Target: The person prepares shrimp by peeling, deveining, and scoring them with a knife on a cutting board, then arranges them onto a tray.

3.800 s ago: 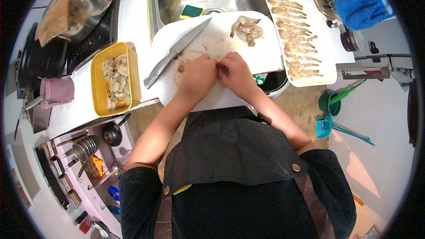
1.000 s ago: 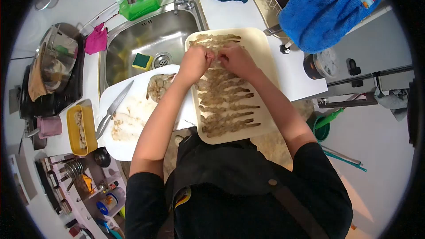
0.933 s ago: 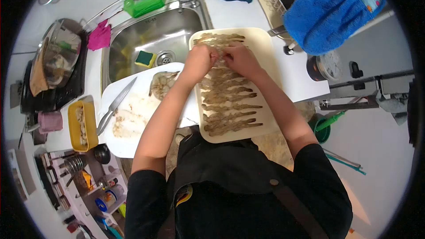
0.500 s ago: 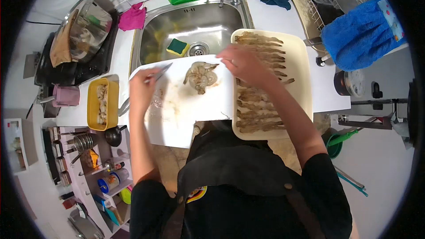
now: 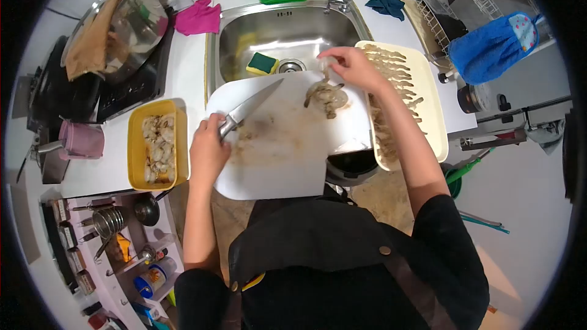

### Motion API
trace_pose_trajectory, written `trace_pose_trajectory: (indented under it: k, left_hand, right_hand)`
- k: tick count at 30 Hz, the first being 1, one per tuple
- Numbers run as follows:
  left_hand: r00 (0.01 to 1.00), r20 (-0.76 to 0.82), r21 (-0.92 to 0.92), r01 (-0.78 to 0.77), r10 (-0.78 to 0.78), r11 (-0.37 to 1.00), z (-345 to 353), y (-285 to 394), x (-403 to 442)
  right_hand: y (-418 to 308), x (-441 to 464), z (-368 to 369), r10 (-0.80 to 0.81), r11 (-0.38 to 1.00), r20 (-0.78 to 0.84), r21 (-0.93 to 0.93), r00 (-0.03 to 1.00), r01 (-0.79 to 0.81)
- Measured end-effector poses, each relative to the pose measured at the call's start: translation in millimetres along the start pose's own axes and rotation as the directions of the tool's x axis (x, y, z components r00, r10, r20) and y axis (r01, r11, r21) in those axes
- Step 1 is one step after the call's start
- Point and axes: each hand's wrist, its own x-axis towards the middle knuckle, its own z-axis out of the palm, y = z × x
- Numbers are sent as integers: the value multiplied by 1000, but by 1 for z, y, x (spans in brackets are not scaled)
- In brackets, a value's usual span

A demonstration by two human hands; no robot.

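Note:
My left hand [image 5: 209,148] is closed around the handle of a kitchen knife [image 5: 255,104], its blade angled up and away over the white cutting board [image 5: 278,177]. At the board's far right, my right hand [image 5: 356,68] pinches a shrimp [image 5: 324,72] between thumb and fingers. That shrimp hangs just above a small pile of shrimp [image 5: 327,99] on the board. To the right, partly behind my right forearm, a cream tray [image 5: 433,125] holds rows of shrimp. Brownish wet stains mark the board's middle.
A yellow container [image 5: 182,140] of peeled shrimp stands left of the board. Behind it is the steel sink [image 5: 293,27], with a sponge [image 5: 263,63] near the drain. A large pot [image 5: 131,30] sits at the back left. An open dark bin [image 5: 353,164] is below the board's right edge.
The view has shifted, and the knife now shows fully over the board. My right hand, earlier at the board's edge near the tray, now holds a shrimp above the pile.

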Motion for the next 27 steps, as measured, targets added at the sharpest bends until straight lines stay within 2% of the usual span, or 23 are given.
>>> trace_pose_trajectory:
  k: [1, 3, 4, 5, 7, 9, 10, 13, 14, 16, 19, 20, 23, 27]
  left_hand:
    - [1000, -6, -1, -1, 1, 1000, 0, -3, 0]
    - [993, -70, -85, -102, 96, 991, -2, -8, -5]
    - [997, -29, -154, -71, 67, 986, -5, -8, -7]
    - [999, 14, -221, -37, 41, 975, -10, -7, -8]
    - [995, 95, -311, 11, 20, 950, -19, -4, -14]
    - [987, 159, -362, 40, 20, 931, -28, -2, -19]
    - [973, 230, -328, 49, 29, 943, -29, -8, -21]
    - [954, 293, -342, 52, 54, 938, -25, -13, -31]
    - [960, 272, -346, 35, 64, 938, -23, -12, -36]
    - [971, 224, -345, -3, 86, 939, -19, -6, -46]
    - [956, 87, -433, -217, 281, 875, -18, 8, -55]
    - [952, 243, -404, -74, 185, 912, -24, 14, -59]
    - [942, 261, -360, -108, 211, 927, -18, 17, -63]
    - [933, 305, -279, -105, 192, 954, -15, 19, -60]
  right_hand:
    - [-19, -5, 4, -36, 999, -43, -9, 998, 35]
    - [-54, -19, 19, -97, 995, -135, -18, 986, 96]
    - [-68, -25, 34, -146, 986, -105, -92, 984, 137]
    - [-79, -31, 56, -155, 988, -85, 0, 984, 156]
    - [-76, -38, 103, -233, 968, -3, -95, 972, 232]
    - [-78, -50, 138, -178, 980, -72, -103, 981, 170]
    - [-79, -54, 147, -155, 984, -102, -106, 983, 144]
    - [-80, -62, 153, -115, 992, -259, -79, 959, 98]
    - [-76, -62, 153, -178, 980, -280, -132, 943, 146]
    - [-82, -66, 145, -88, 992, -219, -111, 972, 65]
    - [-98, -71, 135, 24, 999, -164, -22, 986, -28]
    - [-100, -73, 134, 60, 998, -147, 15, 987, -58]
    - [-97, -77, 136, 88, 996, -134, -18, 987, -91]
    - [-86, -74, 135, 48, 999, -123, 2, 991, -48]
